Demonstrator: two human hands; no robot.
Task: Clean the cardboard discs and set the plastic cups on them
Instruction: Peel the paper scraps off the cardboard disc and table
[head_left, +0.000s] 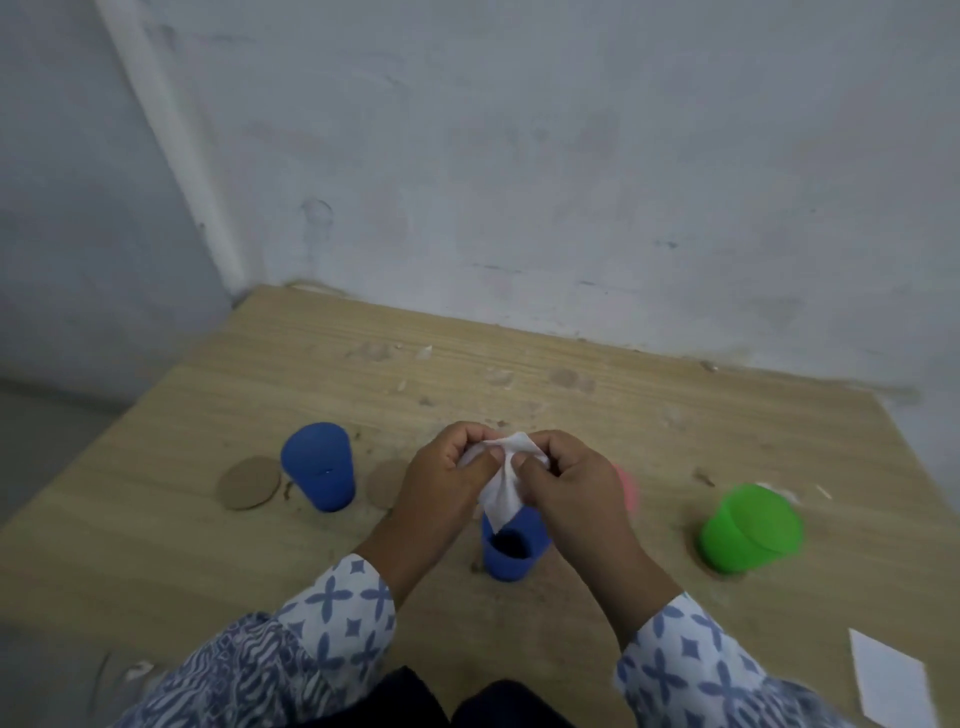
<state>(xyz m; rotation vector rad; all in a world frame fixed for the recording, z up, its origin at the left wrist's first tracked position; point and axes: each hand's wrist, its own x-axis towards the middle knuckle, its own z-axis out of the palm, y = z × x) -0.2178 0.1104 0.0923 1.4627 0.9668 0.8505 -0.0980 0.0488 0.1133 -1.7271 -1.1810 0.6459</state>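
A: Head view: two cardboard discs (248, 483) are lying bare on the desk (208, 551), flanking an upturned blue cup (319, 467).

B: The left grip (447, 483) and right grip (571, 483) are both pinching a tissue (501, 483), probably readying it. Wiping is coming next, needing flat pressure on a disc.

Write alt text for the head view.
Left hand and right hand pinch a white tissue above an open blue cup on a table. A second blue cup stands between two cardboard discs at left; a green cup at right.
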